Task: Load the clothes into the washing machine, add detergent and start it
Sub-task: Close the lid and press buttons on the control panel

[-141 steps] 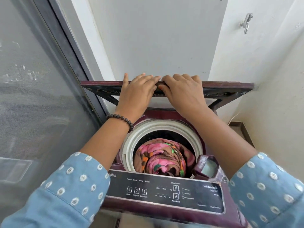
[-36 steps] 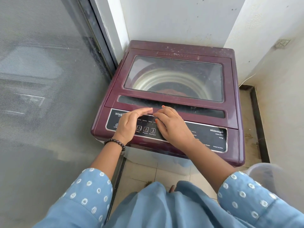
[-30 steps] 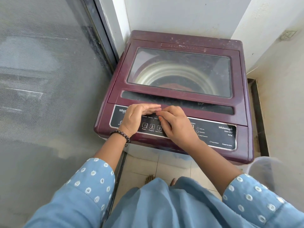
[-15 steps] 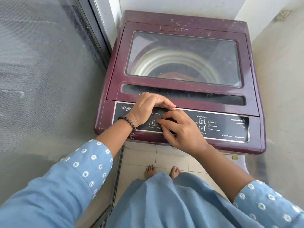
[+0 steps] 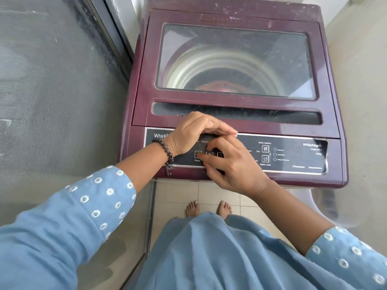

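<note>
Washing machine lid closed, clothes visible through glass; right hand index fingertip on Power button; left hand cupped above control panel

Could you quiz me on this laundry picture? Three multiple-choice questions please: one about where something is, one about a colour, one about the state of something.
1. Where is the thumb tip of the right hand?
A. on the glass window
B. at the Power button of the control panel
C. on the floor tiles

2. What colour is the washing machine body?
A. white
B. maroon
C. green

3. What state is the lid in?
A. shut flat
B. propped upright
C. taken off

Answers:
1 B, the thumb tip lies at the square marked Power, while the left hand arches over the panel beside it.
2 B, the casing around lid and panel is dark reddish purple.
3 A, the lid lies flat and the drum with clothes shows through its window.
</note>
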